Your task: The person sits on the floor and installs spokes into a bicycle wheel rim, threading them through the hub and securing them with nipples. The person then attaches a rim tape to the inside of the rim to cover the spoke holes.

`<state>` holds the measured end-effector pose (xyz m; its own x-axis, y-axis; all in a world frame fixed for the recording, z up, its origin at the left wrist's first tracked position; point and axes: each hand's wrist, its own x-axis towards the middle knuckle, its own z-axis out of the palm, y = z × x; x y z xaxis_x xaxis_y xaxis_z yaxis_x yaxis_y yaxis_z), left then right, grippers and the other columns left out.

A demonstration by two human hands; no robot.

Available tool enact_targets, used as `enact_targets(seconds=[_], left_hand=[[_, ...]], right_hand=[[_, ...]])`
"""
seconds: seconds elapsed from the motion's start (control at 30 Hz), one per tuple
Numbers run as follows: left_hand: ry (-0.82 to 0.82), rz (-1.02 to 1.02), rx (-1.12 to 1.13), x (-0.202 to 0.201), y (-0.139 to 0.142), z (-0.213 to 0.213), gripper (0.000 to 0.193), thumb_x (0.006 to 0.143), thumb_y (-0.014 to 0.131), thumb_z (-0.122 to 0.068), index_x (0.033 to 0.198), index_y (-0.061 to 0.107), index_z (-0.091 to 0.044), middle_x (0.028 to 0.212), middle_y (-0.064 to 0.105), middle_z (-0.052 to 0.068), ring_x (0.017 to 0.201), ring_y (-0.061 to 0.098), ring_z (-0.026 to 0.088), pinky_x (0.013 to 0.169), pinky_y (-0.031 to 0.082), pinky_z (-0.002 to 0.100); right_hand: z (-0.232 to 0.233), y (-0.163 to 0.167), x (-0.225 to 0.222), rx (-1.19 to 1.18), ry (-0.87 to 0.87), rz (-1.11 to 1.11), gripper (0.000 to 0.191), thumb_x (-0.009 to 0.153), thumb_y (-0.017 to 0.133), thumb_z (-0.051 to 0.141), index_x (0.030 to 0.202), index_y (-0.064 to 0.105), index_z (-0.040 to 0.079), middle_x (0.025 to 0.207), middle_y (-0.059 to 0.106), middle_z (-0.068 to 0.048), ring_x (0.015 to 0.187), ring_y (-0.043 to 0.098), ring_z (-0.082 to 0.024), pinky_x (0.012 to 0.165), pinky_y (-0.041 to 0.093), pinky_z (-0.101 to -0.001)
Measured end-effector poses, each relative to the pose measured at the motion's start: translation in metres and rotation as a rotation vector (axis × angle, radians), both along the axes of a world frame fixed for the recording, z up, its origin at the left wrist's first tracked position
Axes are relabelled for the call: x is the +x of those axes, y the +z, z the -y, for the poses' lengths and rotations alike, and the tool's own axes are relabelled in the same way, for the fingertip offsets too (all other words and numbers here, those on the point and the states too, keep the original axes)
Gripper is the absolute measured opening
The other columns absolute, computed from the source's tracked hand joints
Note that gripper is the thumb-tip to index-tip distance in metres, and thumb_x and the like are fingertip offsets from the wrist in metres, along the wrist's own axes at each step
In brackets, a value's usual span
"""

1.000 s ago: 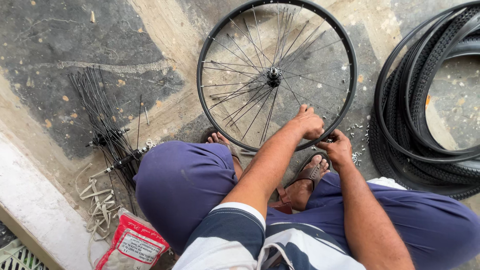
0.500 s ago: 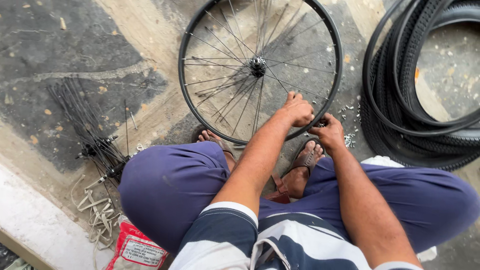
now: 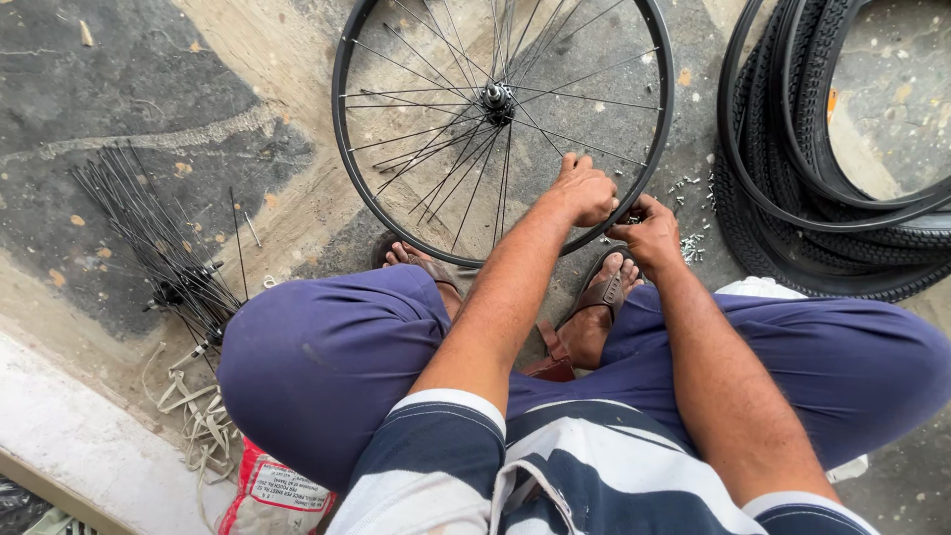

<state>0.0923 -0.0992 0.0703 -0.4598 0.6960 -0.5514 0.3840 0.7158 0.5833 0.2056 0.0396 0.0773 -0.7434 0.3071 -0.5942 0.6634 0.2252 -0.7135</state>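
Note:
A black bicycle wheel rim (image 3: 349,149) with thin spokes and a central hub (image 3: 495,97) lies flat on the concrete floor in front of my crossed legs. My left hand (image 3: 584,188) is closed on the rim's near edge, its fingers curled around a spoke. Just to the right of it, my right hand (image 3: 649,230) pinches something small at the rim; what it holds is hidden. Small silver spoke nipples (image 3: 690,243) are scattered on the floor beside my right hand.
A stack of black bicycle tyres (image 3: 792,208) lies at the right. A bundle of loose black spokes (image 3: 149,238) fans out on the left, with pale straps (image 3: 193,416) and a red and white bag (image 3: 277,490) near my left knee. A pale kerb (image 3: 69,446) runs along the lower left.
Both hands stay at the rim's near edge; the camera view has drifted, so the wheel sits higher in frame. My right hand has closed in nearer the left one.

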Motion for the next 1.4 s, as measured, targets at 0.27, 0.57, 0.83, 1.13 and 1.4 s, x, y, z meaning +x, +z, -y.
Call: enact_targets(seconds=[0.27, 0.57, 0.83, 1.13, 1.4], left_hand=[[-0.025, -0.029, 0.038, -0.003, 0.002, 0.004, 0.031, 0.091, 0.057, -0.037, 0.11, 0.079, -0.027, 0.12, 0.072, 0.005, 0.125, 0.049, 0.026, 0.109, 0.022, 0.049], [-0.019, -0.11, 0.073, 0.006, -0.013, -0.002, 0.029, 0.092, 0.06, -0.041, 0.106, 0.078, -0.023, 0.119, 0.067, 0.006, 0.124, 0.047, 0.028, 0.107, 0.026, 0.05], [1.05, -0.615, 0.222, -0.009, -0.005, 0.038, 0.022, 0.095, 0.065, -0.033, 0.11, 0.064, -0.016, 0.112, 0.061, 0.007, 0.111, 0.054, 0.031, 0.095, 0.045, 0.051], [1.103, -0.862, -0.137, 0.019, -0.019, 0.11, 0.044, 0.08, 0.064, -0.039, 0.109, 0.065, -0.007, 0.131, 0.059, 0.013, 0.123, 0.05, 0.035, 0.101, 0.039, 0.051], [1.032, -0.369, -0.211, 0.009, -0.007, 0.096, 0.022, 0.1, 0.056, -0.017, 0.114, 0.072, -0.01, 0.131, 0.058, 0.011, 0.13, 0.052, 0.029, 0.111, 0.04, 0.042]], right_hand=[[0.0, 0.002, 0.001, 0.031, 0.018, -0.016, 0.032, 0.072, 0.079, -0.01, 0.101, 0.071, 0.001, 0.093, 0.073, -0.004, 0.084, 0.067, -0.013, 0.075, 0.057, -0.0291], [-0.011, -0.024, 0.009, -0.101, -0.059, -0.051, 0.023, 0.081, 0.067, -0.003, 0.103, 0.07, 0.002, 0.09, 0.07, -0.003, 0.077, 0.063, -0.012, 0.069, 0.053, -0.0282], [-0.01, -0.029, 0.002, -0.178, -0.236, 0.003, 0.04, 0.109, 0.065, 0.036, 0.09, 0.063, 0.001, 0.076, 0.06, -0.006, 0.06, 0.054, -0.015, 0.053, 0.043, -0.0303], [-0.001, -0.033, -0.002, -0.169, -0.167, 0.193, 0.042, 0.106, 0.056, 0.041, 0.091, 0.064, 0.003, 0.073, 0.063, -0.007, 0.057, 0.056, -0.014, 0.051, 0.045, -0.0301], [0.002, -0.029, 0.002, -0.112, -0.096, 0.171, 0.039, 0.105, 0.058, 0.039, 0.093, 0.063, 0.002, 0.075, 0.064, -0.008, 0.058, 0.057, -0.017, 0.053, 0.047, -0.032]])
